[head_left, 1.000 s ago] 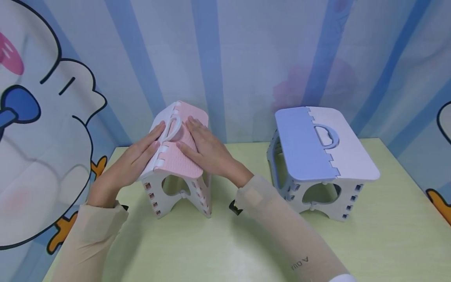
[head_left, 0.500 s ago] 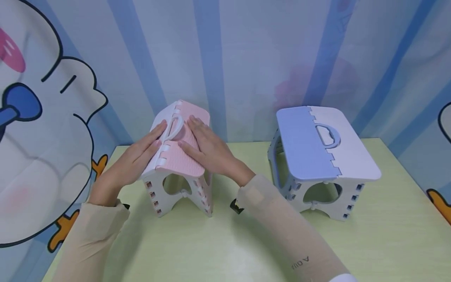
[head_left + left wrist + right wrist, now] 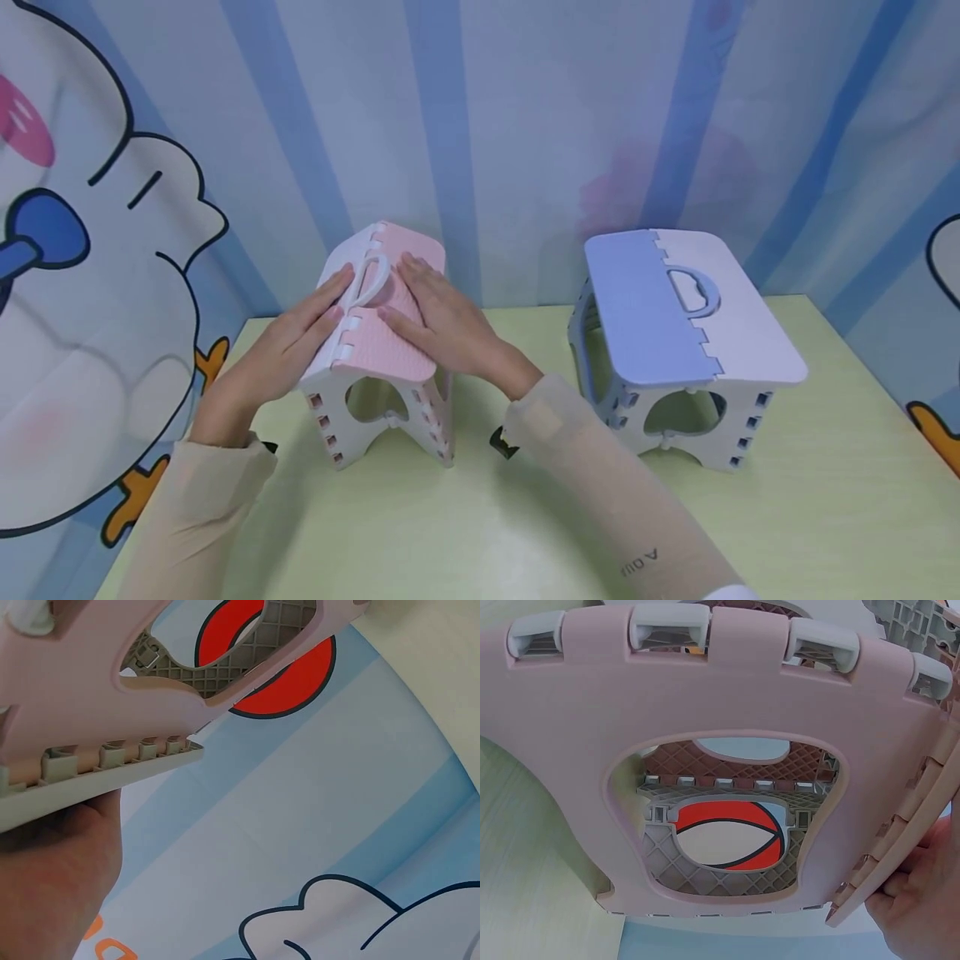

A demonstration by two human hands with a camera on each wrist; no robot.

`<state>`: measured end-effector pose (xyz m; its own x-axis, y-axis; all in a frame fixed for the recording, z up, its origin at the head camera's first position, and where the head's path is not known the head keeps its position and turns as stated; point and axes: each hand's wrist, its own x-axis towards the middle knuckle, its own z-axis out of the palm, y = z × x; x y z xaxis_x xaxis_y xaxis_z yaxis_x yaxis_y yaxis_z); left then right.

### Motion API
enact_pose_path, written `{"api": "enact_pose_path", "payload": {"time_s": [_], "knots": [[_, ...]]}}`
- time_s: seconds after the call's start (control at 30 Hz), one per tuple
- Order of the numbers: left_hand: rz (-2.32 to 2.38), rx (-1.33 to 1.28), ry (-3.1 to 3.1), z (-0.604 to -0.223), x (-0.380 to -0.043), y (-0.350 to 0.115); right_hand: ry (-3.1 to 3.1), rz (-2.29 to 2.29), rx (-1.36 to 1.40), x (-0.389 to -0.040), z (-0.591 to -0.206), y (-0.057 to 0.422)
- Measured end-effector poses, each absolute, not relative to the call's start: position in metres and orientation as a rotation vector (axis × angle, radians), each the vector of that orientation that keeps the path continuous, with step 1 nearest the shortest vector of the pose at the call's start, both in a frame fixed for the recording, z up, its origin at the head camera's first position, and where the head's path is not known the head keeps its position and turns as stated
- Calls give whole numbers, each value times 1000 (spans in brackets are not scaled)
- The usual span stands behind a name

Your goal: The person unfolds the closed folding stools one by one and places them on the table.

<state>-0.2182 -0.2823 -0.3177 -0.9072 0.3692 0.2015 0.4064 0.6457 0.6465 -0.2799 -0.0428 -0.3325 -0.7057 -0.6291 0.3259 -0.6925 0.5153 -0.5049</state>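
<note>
A pink-and-white folding step stool [image 3: 386, 350] stands partly folded at the left of the table, its hinged top peaked like a roof and its legs drawn inward. My left hand [image 3: 288, 342] lies with extended fingers along the white half of the top. On the pink half rests my right hand [image 3: 450, 329], fingers straight and thumb apart. Between the two hands, the white carry handle [image 3: 386, 275] sticks up at the ridge. From below, the left wrist view shows the stool's pink side panel [image 3: 82, 697]; the right wrist view looks through an oval opening in the pink panel [image 3: 577, 712].
A blue-and-white folding stool [image 3: 652, 317] stands fully unfolded at the right, its top flat. Both stools are on a pale green table [image 3: 420, 533]. Behind it hangs a striped blue curtain [image 3: 517, 150] with cartoon figures.
</note>
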Motion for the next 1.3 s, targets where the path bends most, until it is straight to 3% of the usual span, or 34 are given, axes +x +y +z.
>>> {"api": "enact_pose_path", "payload": {"time_s": [1.3], "knots": [[-1026, -623, -2828, -317, -218, -279, -2709, 932, 1158, -279, -328, -37]]}}
